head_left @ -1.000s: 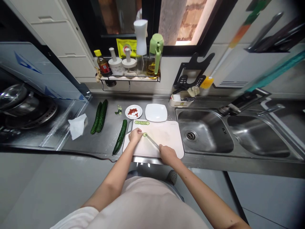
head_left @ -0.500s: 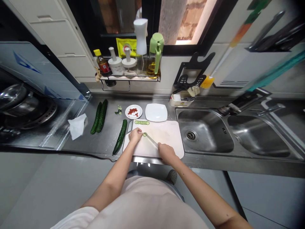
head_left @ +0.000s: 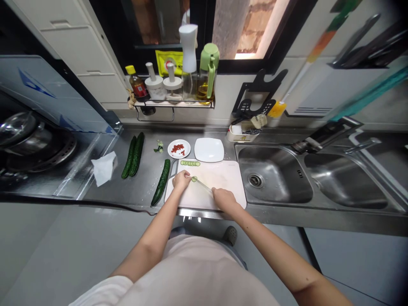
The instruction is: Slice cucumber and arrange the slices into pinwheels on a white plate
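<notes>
On the cutting board (head_left: 229, 187), left of the sink (head_left: 277, 178), a round cucumber piece (head_left: 194, 179) is lying between the two hands. Left hand (head_left: 181, 180): fingers are resting close together at the piece's left side; whether they are pinching it, one cannot tell. Right hand (head_left: 225, 199): fingers are wrapping round a knife (head_left: 204, 186), whose blade is pointing far and left, its end meeting the piece. Cucumber slices (head_left: 190, 163) are lying in a row along the board's far left edge. Just left of the board, a dark green cucumber (head_left: 161, 182) is lying; beyond it, a small plate (head_left: 187, 149) is carrying red pieces (head_left: 177, 148).
</notes>
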{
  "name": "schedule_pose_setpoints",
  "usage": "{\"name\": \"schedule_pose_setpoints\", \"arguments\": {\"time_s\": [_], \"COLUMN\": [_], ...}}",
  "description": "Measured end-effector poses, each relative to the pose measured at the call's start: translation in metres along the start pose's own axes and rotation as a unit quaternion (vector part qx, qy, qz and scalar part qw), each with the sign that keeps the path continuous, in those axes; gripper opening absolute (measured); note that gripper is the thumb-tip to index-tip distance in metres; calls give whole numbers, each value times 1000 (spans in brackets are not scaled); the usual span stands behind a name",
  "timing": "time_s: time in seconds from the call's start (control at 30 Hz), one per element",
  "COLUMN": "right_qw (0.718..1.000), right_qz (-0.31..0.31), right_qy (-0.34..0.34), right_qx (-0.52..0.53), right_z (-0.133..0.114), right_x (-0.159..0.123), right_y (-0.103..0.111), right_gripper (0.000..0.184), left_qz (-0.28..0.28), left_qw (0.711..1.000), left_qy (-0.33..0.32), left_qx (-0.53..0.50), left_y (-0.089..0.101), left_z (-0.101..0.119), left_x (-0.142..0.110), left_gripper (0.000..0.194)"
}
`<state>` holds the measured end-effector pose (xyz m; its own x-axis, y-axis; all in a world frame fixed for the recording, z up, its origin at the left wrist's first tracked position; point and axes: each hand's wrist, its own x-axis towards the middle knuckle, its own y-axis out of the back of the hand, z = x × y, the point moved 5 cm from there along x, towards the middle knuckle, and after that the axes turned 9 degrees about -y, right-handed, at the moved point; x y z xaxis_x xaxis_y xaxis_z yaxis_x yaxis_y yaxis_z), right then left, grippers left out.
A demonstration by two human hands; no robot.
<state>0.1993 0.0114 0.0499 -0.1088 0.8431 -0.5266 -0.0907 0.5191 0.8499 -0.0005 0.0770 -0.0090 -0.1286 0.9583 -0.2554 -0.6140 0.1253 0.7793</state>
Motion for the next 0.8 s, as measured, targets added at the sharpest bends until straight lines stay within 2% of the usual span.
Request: {"name": "schedule_pose_setpoints", "arguments": {"time_s": [0.53,0.8], "right_qw": [999,999], "right_qz": [17,5], "right_qy": [31,32], "right_qx": [-41,-34], "right_z": [5,8], "right_x": [4,5], "right_y": [7,6], "right_gripper": [33,33], "left_qz": [2,3], "left_qw": [1000,1000], "left_qy": [-1,-4], "left_qx": [4,2], "left_y": [-1,0], "left_z": [-1,-1], "left_x": [0,0], "left_gripper": [17,17]}}
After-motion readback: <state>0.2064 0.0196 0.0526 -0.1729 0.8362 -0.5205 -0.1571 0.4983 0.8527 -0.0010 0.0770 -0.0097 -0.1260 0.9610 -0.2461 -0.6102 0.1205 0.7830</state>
